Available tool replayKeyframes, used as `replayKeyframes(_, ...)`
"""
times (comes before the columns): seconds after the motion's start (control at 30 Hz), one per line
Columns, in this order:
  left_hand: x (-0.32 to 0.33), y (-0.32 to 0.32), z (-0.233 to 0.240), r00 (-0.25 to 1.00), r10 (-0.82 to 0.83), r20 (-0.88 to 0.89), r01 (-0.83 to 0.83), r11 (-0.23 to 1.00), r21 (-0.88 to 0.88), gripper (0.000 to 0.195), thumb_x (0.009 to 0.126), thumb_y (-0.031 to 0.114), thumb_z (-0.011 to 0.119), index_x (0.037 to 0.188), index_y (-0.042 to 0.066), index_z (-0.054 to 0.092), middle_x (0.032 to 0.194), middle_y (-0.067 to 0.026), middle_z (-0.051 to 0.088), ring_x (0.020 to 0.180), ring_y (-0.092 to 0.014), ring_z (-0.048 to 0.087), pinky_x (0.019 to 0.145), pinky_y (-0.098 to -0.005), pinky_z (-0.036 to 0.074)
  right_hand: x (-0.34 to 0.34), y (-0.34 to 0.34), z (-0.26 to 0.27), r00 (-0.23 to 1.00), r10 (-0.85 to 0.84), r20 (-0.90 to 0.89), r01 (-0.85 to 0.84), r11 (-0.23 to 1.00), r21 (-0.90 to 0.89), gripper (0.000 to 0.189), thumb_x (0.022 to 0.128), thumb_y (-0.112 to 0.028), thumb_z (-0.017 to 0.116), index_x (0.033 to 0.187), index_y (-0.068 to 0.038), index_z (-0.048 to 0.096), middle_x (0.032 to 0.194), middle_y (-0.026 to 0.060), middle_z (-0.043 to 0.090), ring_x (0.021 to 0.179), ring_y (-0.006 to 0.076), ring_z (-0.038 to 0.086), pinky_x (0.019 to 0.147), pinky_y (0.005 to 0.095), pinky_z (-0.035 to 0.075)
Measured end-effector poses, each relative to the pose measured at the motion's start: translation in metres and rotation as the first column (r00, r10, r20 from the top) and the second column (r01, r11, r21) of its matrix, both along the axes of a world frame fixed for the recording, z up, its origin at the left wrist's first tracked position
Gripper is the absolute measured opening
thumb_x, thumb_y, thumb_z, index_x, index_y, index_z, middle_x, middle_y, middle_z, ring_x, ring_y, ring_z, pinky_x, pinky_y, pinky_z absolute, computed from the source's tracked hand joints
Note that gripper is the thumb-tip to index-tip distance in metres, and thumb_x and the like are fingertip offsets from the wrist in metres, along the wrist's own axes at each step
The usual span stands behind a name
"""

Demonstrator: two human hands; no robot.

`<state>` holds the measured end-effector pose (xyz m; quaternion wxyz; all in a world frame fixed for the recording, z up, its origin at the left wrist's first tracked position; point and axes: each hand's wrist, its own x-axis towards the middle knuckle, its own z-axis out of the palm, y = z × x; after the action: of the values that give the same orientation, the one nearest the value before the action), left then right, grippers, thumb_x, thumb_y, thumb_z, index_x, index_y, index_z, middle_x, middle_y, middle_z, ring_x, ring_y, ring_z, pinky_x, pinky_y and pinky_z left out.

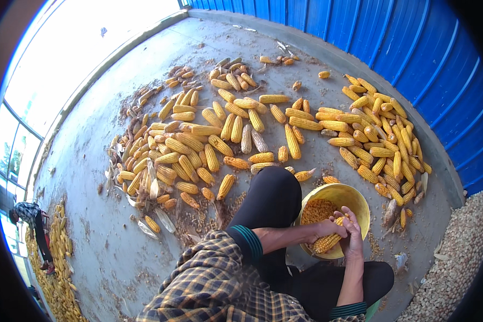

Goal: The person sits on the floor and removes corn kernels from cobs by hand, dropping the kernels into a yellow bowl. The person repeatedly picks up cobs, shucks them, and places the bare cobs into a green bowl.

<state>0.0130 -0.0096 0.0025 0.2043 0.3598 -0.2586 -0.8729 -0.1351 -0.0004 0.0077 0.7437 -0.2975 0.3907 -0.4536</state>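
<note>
My left hand grips a yellow ear of corn, slanted over a yellow plastic bucket. Against the upper part of the ear is my right hand, its palm and lower fingers around it and some fingertips raised. Whether that upper part belongs to a second ear cannot be told. Loose orange kernels lie inside the bucket, which stands on the floor between my bent legs. The hands and the ear hide part of the bucket's inside.
Husked ears are heaped ahead to the left, with another pile by the blue corrugated wall. Pale bare cobs lie at the right. A person bends beside more corn at the far left.
</note>
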Motion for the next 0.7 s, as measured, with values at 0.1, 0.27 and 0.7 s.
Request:
replayKeyframes(0.1,-0.006,0.004,0.003,1.000,0.016,0.011,-0.016,1.000,-0.020,0.023,0.078,0.018,0.068,0.092,0.002,0.060,0.069,-0.0093,0.062,0.053,-0.020,0.063,0.044,-0.0329,0.052,0.000,0.002,0.010,0.984,-0.051,-0.168,0.039,0.996,-0.078,0.030,0.086,-0.016,0.060,0.112,0.000,0.058,0.099,0.0091,0.062,0.091,0.0166,0.060,0.085,0.0281,0.048)
replayKeyframes(0.27,-0.010,0.006,0.004,0.989,-0.050,0.140,0.058,0.997,-0.055,0.023,0.077,0.015,0.068,0.092,0.001,0.060,0.071,-0.0088,0.061,0.055,-0.019,0.063,0.046,-0.0332,0.054,0.003,0.007,-0.015,0.932,-0.220,-0.290,0.177,0.970,-0.166,0.021,0.089,-0.013,0.055,0.097,0.002,0.067,0.088,0.0069,0.065,0.081,0.0134,0.060,0.076,0.0258,0.047)
replayKeyframes(0.7,-0.011,0.006,-0.002,0.947,-0.114,0.301,0.183,0.960,-0.213,0.032,0.077,0.014,0.069,0.104,-0.001,0.058,0.078,-0.0084,0.062,0.057,-0.016,0.062,0.048,-0.0291,0.055,-0.006,0.009,-0.019,0.983,-0.137,-0.124,0.140,0.990,0.016,0.023,0.089,-0.022,0.066,0.101,-0.002,0.066,0.082,0.0017,0.062,0.079,0.0096,0.059,0.074,0.0233,0.048)
